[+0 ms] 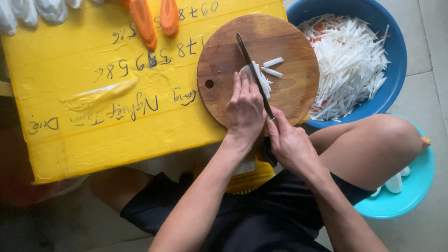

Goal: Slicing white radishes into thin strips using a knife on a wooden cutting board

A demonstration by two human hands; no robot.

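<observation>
A round wooden cutting board (289, 42) lies on a yellow box (70, 70). My left hand (245, 107) presses flat on a stack of white vegetable slices (263, 81) on the board. My right hand (289, 142) grips the handle of a knife (254, 70), whose dark blade runs across the slices beside my left fingers. Two cut white sticks (273, 66) lie loose on the board to the right of the blade.
A dark blue basin (394, 60) full of white and orange vegetable strips (350, 60) stands right of the board. A light blue basin (410, 191) with white pieces sits by my right knee. Two orange peelers (154, 18) rest at the box's far edge.
</observation>
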